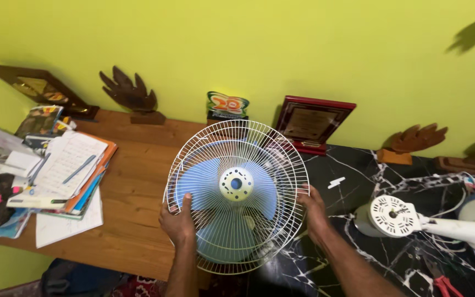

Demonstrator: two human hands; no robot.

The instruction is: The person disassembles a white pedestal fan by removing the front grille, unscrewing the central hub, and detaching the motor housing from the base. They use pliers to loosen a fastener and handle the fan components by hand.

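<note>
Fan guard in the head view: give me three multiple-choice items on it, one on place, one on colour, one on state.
1. Where does the fan motor unit lie?
A. On the black marble top, to the right of the fan guard
B. On the paper stack
C. Against the wall

2. What colour are the blades behind the white wire fan guard?
A. Red
B. Light blue
C. Black

3. How is the guard held?
A. By one hand
B. By no hand
C. By both hands at its sides

A: the motor unit rests on the marble top.
B: light blue shows through the wires.
C: the left hand and the right hand grip opposite rims.
</note>
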